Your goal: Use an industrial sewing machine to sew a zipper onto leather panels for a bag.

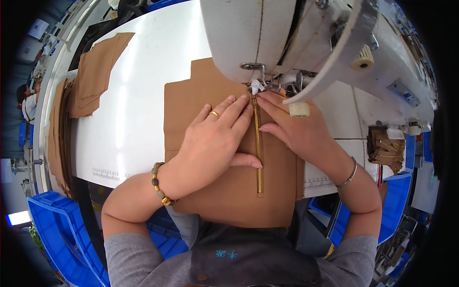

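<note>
White worktable (138,95), glossy, with a printed ruler scale near its front edge. Nearest: dark apron (248,263) over a grey shirt. Next: brown fabric panel (279,172), spread flat, near edge overhanging the table. Set in panel: brass zipper (258,143), lengthwise, upper end at the needle area. Left hand (215,134): palm down on the panel left of the zipper, fingers extended and slightly parted, thumb spread wide, its tip at the zipper; nothing grasped. Right hand (294,122): palm down, angled inward, fingers loosely extended, thumb apart, its tip just beside the zipper; nothing visibly gripped. Beyond the hands: white sewing machine (248,33). Far left: stacked brown pieces (93,76).
</note>
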Motion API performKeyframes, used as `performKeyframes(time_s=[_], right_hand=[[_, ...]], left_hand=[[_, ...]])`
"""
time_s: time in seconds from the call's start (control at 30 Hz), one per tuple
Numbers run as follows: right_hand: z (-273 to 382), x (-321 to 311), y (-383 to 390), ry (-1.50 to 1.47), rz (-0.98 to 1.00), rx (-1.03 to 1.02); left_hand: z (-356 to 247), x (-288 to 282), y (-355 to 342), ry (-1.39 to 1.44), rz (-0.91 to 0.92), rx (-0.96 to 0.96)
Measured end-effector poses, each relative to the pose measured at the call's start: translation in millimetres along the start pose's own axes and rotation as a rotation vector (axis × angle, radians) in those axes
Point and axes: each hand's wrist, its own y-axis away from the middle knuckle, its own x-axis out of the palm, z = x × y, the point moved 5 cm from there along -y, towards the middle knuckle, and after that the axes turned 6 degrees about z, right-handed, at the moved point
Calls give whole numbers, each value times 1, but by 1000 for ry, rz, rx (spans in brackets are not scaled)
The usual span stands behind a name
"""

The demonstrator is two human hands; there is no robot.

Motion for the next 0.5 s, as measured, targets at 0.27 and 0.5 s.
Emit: performKeyframes(time_s=[0.27, 0.5], right_hand=[[1, -2, -4, -12, -18, 3], [4, -77, 42, 168, -30, 44]], left_hand=[[1, 2, 1, 12, -8, 0], [2, 3, 2, -27, -22, -5]])
